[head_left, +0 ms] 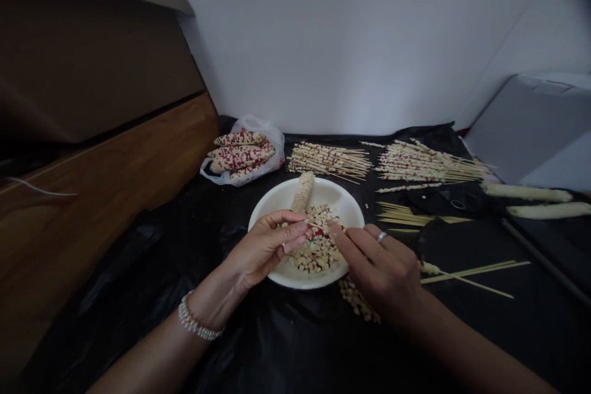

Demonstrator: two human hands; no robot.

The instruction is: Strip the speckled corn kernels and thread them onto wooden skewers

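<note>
Over a white bowl (pixel 258 209), both my hands work at one thin bamboo skewer (pixel 475 284). Behind my right hand (pixel 381 265), threaded kernels show on the skewer, and its bare end sticks out to the right. My right hand is closed round it, a ring on one finger. Thumb and forefinger of my left hand (pixel 272 237) pinch what looks like a small pale corn kernel at the skewer's left tip. Loose corn kernels (pixel 316 255), pale and some dark red, lie in the bowl. A stripped corn cob (pixel 303 192) leans on its far rim.
Speckled corn cobs (pixel 242 152) lie in a plastic bag (pixel 277 138). Two piles of kernel-threaded skewers (pixel 323 159) (pixel 415 163) lie behind the bowl. Bare skewers (pixel 401 214), more kernels (pixel 357 300) and two bare cobs (pixel 547 210) rest on black sheeting (pixel 295 345). A wooden panel (pixel 115 178) stands left.
</note>
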